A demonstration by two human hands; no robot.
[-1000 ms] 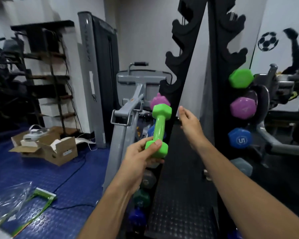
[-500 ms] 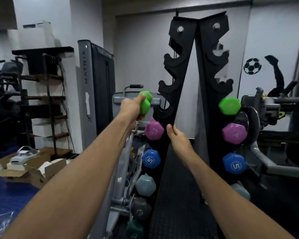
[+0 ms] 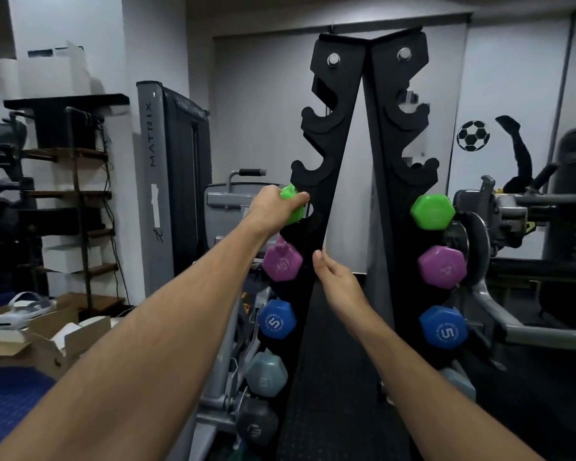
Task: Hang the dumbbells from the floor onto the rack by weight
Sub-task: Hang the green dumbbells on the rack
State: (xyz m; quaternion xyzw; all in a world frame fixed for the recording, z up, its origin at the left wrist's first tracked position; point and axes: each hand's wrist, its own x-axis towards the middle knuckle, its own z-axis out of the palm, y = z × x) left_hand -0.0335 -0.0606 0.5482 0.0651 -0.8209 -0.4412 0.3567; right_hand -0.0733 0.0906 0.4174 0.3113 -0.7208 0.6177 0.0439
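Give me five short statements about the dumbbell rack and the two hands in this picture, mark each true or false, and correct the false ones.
1. The left hand grips a green dumbbell at the left side of the rack. True.
2. The right hand holds a purple dumbbell. False: it holds nothing, its fingers relaxed near the rack's left upright.
3. On the rack's right side a green dumbbell sits above a purple one. True.
4. The blue dumbbells are marked 8. False: they are marked 5.
5. The topmost cradles of the rack are full. False: the cradles above the green dumbbells hold nothing.
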